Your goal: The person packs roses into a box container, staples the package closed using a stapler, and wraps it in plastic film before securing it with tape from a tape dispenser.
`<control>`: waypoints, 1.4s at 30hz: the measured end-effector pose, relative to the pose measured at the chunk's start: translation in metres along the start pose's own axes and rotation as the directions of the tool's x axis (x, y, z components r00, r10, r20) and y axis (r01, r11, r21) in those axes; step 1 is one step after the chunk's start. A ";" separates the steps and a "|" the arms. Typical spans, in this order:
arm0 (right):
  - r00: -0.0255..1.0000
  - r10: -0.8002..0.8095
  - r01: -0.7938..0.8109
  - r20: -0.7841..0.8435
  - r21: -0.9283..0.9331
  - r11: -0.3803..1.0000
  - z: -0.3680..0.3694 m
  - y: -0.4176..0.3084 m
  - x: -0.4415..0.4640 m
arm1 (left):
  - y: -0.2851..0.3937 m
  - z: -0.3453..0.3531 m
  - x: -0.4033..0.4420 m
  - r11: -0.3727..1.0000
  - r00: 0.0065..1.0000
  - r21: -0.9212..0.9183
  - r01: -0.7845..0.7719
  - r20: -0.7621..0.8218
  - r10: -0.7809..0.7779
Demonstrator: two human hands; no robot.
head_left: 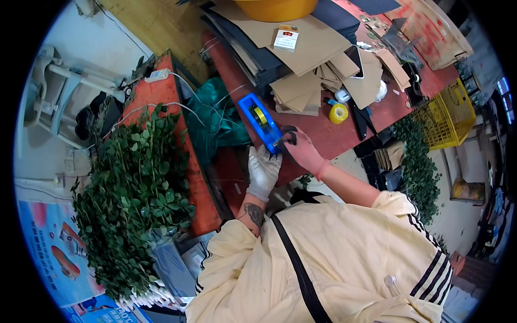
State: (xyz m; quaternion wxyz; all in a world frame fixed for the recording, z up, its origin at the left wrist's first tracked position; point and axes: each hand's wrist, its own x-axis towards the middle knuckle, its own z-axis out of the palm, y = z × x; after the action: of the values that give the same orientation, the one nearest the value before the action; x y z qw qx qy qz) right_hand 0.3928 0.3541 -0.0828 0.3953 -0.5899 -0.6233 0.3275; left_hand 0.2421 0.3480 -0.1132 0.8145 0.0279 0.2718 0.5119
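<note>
A blue tape dispenser (250, 103) with a yellow roll of tape (259, 115) in it lies at the near edge of the red table. My left hand (263, 173), in a white glove, is at the dispenser's near end, thumb to one side and fingertips against it. My right hand (304, 152), in a pink glove with dark fingertips, reaches in from the right. Its fingers are bent together at the dispenser's cutting end; whatever they pinch is too small to make out.
Cardboard sheets (318, 46) bearing a cigarette pack (286, 38), a yellow tape roll (338, 113) and black scissors (361, 121) lie on the table (237, 81). Leafy stems (145, 188) cover the left bench (156, 94). A yellow crate (444, 116) stands right.
</note>
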 end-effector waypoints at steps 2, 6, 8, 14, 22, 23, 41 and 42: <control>0.997 -0.044 0.041 -0.061 -0.050 0.998 -0.017 -0.021 -0.034 | -0.002 0.003 -0.002 0.997 1.000 -0.073 -0.011 0.005 0.012; 0.997 0.070 -0.067 0.030 -0.091 0.994 -0.040 -0.033 -0.085 | -0.005 0.007 0.005 1.000 1.000 0.030 0.008 0.023 -0.008; 0.998 0.062 -0.057 0.032 -0.144 0.988 -0.054 -0.032 -0.102 | -0.006 -0.002 0.001 0.951 0.997 0.308 0.015 -0.082 0.011; 0.954 0.261 -0.255 0.148 -0.063 0.965 -0.090 -0.035 -0.135 | -0.005 0.010 -0.016 0.763 0.988 0.627 0.155 -0.097 -0.121; 0.947 0.230 -0.209 0.226 -0.115 0.971 -0.090 -0.019 -0.132 | -0.027 0.025 0.022 0.779 0.972 0.598 0.186 -0.228 -0.058; 0.951 0.214 -0.191 0.225 -0.120 0.974 -0.089 -0.019 -0.132 | -0.034 0.015 0.025 0.781 0.971 0.597 0.185 -0.235 -0.051; 0.572 -0.407 0.205 0.712 0.356 0.912 0.084 -0.180 -0.076 | 0.204 0.002 -0.343 -0.074 0.368 0.994 -0.084 0.100 0.924; 0.436 -0.371 0.150 0.820 0.340 0.928 0.112 -0.208 -0.076 | 0.216 -0.024 -0.362 0.045 0.353 0.997 -0.066 -0.019 0.936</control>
State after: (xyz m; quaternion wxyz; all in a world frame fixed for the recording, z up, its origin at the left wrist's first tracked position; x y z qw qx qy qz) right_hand 0.1951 0.2662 0.0381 0.1306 -0.1899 -0.7805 0.5812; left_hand -0.0643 0.1376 0.0861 0.1617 0.3799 0.7567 0.5069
